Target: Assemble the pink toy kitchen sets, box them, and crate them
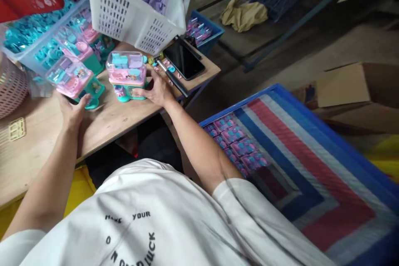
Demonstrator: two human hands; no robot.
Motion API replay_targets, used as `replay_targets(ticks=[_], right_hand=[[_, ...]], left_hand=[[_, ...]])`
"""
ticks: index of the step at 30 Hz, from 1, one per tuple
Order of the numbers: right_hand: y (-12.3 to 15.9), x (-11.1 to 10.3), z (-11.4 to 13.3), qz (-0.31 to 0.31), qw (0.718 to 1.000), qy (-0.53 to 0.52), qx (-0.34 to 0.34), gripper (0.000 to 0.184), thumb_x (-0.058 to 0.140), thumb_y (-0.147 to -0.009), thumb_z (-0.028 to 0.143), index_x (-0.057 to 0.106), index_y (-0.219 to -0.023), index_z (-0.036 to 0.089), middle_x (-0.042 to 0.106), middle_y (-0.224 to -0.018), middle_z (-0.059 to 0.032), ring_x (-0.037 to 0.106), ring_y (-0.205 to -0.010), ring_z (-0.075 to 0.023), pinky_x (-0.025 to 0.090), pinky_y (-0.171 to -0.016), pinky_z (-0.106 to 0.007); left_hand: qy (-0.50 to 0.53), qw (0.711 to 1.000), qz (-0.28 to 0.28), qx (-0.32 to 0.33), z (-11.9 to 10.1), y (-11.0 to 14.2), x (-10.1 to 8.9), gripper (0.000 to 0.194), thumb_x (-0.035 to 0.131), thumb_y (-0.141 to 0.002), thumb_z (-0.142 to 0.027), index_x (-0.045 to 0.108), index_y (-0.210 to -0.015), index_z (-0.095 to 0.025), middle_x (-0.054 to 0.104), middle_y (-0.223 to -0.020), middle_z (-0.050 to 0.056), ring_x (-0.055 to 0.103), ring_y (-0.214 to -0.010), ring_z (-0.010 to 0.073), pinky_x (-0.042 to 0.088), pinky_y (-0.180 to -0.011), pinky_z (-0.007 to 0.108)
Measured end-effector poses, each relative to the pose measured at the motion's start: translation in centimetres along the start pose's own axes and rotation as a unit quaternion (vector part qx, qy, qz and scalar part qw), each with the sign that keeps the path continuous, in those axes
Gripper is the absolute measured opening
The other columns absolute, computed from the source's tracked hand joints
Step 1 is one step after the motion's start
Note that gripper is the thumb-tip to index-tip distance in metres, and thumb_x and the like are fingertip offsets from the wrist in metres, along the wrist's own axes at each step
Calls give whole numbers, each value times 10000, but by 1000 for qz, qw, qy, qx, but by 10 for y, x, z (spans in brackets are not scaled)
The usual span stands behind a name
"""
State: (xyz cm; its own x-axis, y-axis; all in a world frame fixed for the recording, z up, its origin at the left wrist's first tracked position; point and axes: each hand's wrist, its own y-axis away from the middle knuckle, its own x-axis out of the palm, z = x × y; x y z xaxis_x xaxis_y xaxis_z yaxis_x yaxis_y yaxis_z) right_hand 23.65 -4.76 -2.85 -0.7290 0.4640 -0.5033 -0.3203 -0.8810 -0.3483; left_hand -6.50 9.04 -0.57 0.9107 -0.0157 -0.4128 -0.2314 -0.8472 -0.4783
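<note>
On the wooden table, my left hand (pixel 71 108) is closed round the lower part of a pink and teal toy playset (pixel 73 79) with a clear lid. My right hand (pixel 157 89) grips the right side of a similar toy playset (pixel 127 75), thumb on its teal base; small purple and teal pieces show through its lid. Both toys stand upright with a gap between them. Behind the left one are more such toys (pixel 81 50), partly hidden by one another.
A white basket (pixel 124 18) of purple pieces leans at the back, beside a clear bin (pixel 46 56) of teal parts. A phone (pixel 185 58) and a black-handled tool (pixel 174 81) lie at the right edge. Lower right, a blue-rimmed tray (pixel 276 88) holds several packed toys (pixel 233 133).
</note>
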Motion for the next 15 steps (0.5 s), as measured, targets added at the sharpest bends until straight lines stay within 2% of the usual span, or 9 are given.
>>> replay_targets(ticks=[5,9,15], right_hand=[[4,0,10,-9,999,18,26,765,775,-720,653,565,-1287,184,672,-1276,-119,665,-1114,-288,558,-1000,-449],[5,1,12,-13,1000,3,27,741,774,-730,609,567,-1291,173,686,-1258,-126,673,-1102,-286,557,-991,-437],[5,6,8,-8,998,-14,56,772,775,-730,594,555,-1336,169,706,-1212,-140,716,-955,-274,593,-869,-416]], left_hand=[[-20,999,-6,-40,-5,9,-2,917,880,-582,-633,490,-1269,-168,614,-1312,118,574,-1311,302,450,-1162,462],[-29,995,2,-92,-3,17,-5,909,873,-606,-593,486,-1307,-163,632,-1292,134,612,-1256,323,483,-1111,474],[-6,993,3,-118,5,22,-8,901,898,-569,-577,498,-1267,-171,646,-1235,145,639,-1199,354,488,-1085,539]])
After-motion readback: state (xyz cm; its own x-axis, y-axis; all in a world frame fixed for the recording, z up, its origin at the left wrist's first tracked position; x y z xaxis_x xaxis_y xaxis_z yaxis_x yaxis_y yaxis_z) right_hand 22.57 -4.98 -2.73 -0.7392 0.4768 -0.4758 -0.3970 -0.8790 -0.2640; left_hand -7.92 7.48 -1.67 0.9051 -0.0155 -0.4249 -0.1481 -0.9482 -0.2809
